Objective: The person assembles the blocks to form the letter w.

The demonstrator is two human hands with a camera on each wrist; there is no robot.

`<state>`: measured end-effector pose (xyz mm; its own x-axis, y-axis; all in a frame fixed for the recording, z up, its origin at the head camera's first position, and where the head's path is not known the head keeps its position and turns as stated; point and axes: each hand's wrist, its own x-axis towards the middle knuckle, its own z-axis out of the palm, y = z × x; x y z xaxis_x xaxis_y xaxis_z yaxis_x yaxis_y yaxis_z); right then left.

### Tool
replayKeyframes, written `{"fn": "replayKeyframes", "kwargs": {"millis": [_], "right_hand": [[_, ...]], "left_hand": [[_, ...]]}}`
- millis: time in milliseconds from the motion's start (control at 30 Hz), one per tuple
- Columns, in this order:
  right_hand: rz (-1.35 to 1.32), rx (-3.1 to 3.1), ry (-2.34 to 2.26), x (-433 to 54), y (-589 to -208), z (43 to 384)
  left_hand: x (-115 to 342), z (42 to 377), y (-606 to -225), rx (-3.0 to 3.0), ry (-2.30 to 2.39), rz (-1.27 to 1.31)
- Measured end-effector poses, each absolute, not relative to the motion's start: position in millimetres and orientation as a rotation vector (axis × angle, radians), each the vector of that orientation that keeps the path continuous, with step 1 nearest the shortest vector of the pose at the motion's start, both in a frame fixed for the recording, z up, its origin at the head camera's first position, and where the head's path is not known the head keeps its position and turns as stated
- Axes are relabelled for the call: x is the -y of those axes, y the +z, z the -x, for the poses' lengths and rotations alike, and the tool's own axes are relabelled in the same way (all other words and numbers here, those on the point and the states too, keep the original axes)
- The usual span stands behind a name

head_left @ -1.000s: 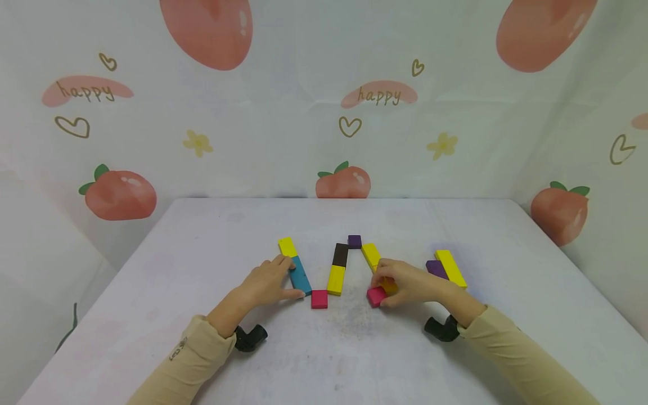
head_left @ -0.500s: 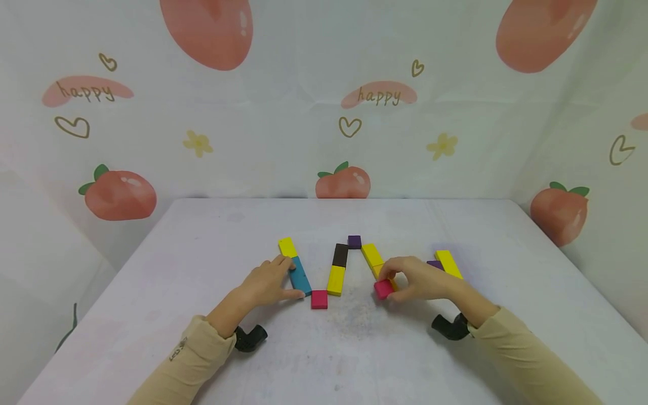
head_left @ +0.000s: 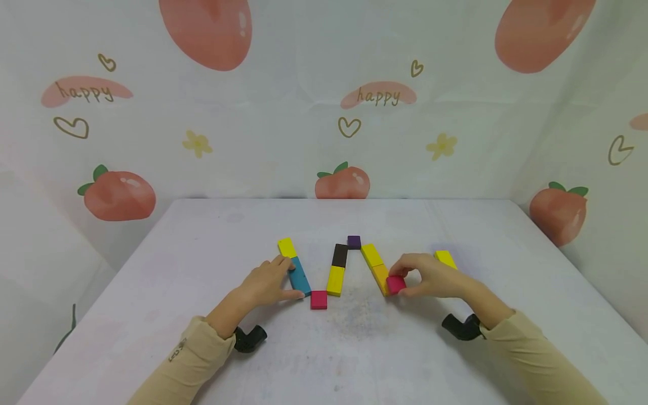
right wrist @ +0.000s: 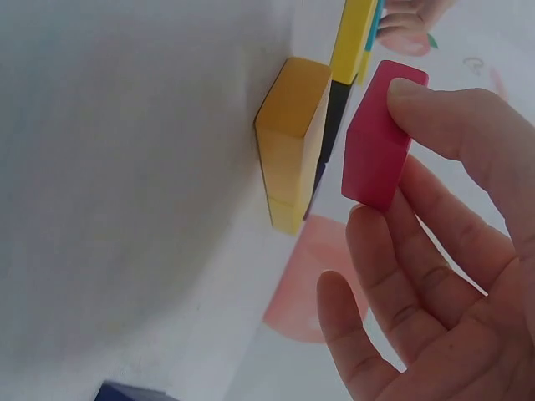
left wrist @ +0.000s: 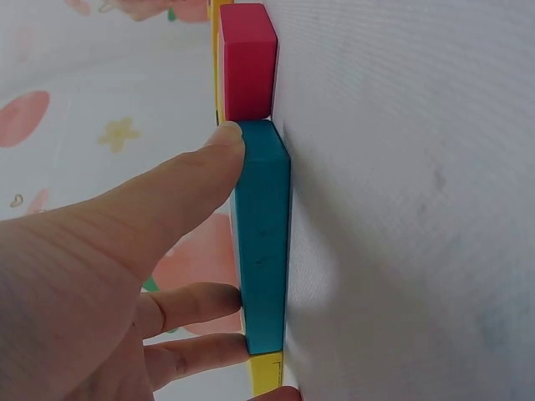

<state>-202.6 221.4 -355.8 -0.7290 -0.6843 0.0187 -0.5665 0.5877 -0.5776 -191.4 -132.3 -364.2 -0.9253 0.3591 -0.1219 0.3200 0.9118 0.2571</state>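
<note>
My right hand point(head_left: 430, 274) pinches a red block point(head_left: 396, 284) between thumb and fingertips. In the right wrist view this red block is held off the table, apart from the orange block point(right wrist: 292, 125). My left hand point(head_left: 267, 284) rests on a long blue block point(head_left: 300, 275); the thumb touches its near end and fingertips touch farther up its top. A yellow block point(head_left: 287, 246) adjoins the blue block's far end, and another red block point(head_left: 319, 300) lies against its near corner. Right of that, a yellow block point(head_left: 336, 280) and a black block point(head_left: 340, 255) form a slanted line.
A small dark purple block point(head_left: 354, 242) tops the zigzag row, with a yellow block point(head_left: 372, 255) running down from it to the orange one. Behind my right wrist lies a yellow block point(head_left: 445, 259), partly hidden. The white table point(head_left: 324, 360) ends at a printed backdrop cloth point(head_left: 278, 140).
My right hand has moved right with the red block, from left of the orange block to its right side at the near end. My left hand has stayed in place.
</note>
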Motion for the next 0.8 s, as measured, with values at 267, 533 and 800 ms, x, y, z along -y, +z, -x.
{"fn": "replayKeyframes", "kwargs": {"millis": [267,533,800], "right_hand": [[1.02,-2.635,-0.82,-226,-354,203],[0.98,-2.622,-0.834,-233,-356,204],[0.935,-2.611,-0.784,-238,-355,203]], "left_hand": [[133,191,-365,-2.914,0.354,-0.528],[133,191,-364,-2.915,0.353,-0.53],[133,191,-364,-2.916,0.341,-0.532]]}}
